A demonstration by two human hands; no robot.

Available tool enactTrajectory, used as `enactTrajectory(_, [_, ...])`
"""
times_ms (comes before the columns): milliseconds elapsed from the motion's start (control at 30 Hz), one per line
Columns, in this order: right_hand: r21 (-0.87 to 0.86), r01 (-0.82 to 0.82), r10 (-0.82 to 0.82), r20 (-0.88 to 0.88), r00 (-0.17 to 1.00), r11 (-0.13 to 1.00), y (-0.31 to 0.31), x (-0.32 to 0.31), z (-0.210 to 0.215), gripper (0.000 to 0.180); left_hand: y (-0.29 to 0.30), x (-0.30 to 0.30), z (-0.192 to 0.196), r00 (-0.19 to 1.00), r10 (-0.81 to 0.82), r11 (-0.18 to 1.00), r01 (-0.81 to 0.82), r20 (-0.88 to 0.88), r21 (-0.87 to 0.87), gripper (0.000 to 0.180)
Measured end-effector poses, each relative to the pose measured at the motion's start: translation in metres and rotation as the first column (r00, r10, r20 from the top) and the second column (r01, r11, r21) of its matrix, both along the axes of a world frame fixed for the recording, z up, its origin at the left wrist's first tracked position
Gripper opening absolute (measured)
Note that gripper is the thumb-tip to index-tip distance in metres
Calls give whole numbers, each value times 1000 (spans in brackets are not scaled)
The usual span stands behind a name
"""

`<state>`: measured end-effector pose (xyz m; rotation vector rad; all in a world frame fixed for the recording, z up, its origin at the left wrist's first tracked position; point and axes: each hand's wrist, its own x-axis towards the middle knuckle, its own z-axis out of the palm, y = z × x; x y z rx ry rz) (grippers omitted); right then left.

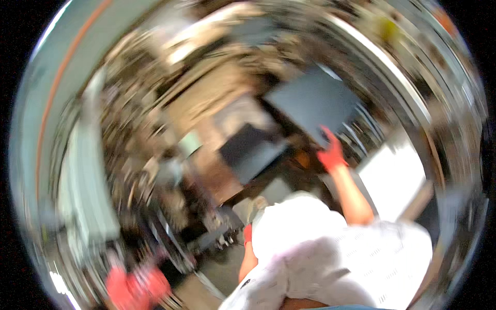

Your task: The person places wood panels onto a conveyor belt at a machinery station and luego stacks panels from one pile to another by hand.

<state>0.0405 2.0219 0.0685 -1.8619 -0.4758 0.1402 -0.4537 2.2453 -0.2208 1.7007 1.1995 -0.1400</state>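
Note:
The whole view is smeared by motion. My right hand (332, 156), in a red glove, reaches forward with its fingers apart. It is at the near edge of a flat grey panel (310, 101); I cannot tell whether it touches it. A small dark patch shows between the fingers, too blurred to name. Of my left hand (248, 234), only a strip of red glove shows beside my white clothing; its fingers are hidden. Ahead lie a brown board (206, 168) and a dark, box-like piece with a grey side (258, 157).
A white panel (395, 175) stands at the right, near metal bars (356, 137). Blurred clutter (134, 124) fills the left. Red shapes (137, 287), perhaps gloved hands, show at the lower left. A long pale green piece (90, 181) runs along the left side.

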Motion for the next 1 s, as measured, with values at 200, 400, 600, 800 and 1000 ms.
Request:
enactTrajectory(200, [633,428,193,-677,711,645,-43,-53,30,41,63,3,6,986,-167,958,162,-2,-236,40])
enactTrajectory(400, [571,645,3,-750,662,509,-102,-158,36,36,97,45,13,954,-296,924,301,55,-238,39])
enactTrajectory(600, [552,754,-318,-687,653,355,-206,-242,17,31,141,103,38,953,-293,894,303,78,-330,28])
enactTrajectory(800, [455,791,-422,-674,606,408,-300,-245,-12,40,131,174,45,831,-554,832,554,-43,-21,39])
enactTrajectory(1000, [-815,552,-914,74,399,176,-319,-226,5,74,90,197,41,729,-683,730,681,42,65,34])
